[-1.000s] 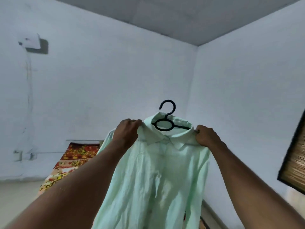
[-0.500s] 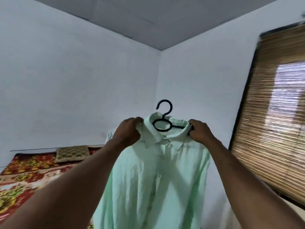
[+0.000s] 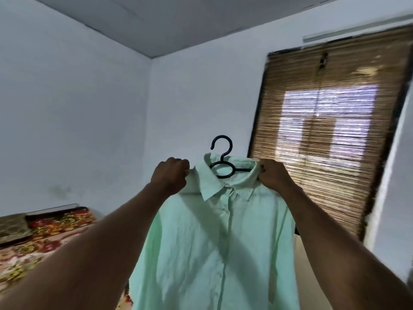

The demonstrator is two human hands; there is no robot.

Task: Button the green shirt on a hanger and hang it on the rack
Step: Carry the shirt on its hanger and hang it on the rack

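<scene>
Holding green shirt [image 3: 214, 238] up at arm's length, front facing camera, long axis vertical; hanger [image 3: 222, 162] hook up, opening left; left hand [image 3: 171, 176] and right hand [image 3: 273, 175] fingers curled, gripping shoulders beside collar.

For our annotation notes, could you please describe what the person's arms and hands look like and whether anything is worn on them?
The left forearm and right forearm are bare to the frame's edge; no sleeves show. The left hand and right hand wear no gloves, and no watch, bracelet or ring is visible on the sides facing the camera.
</scene>
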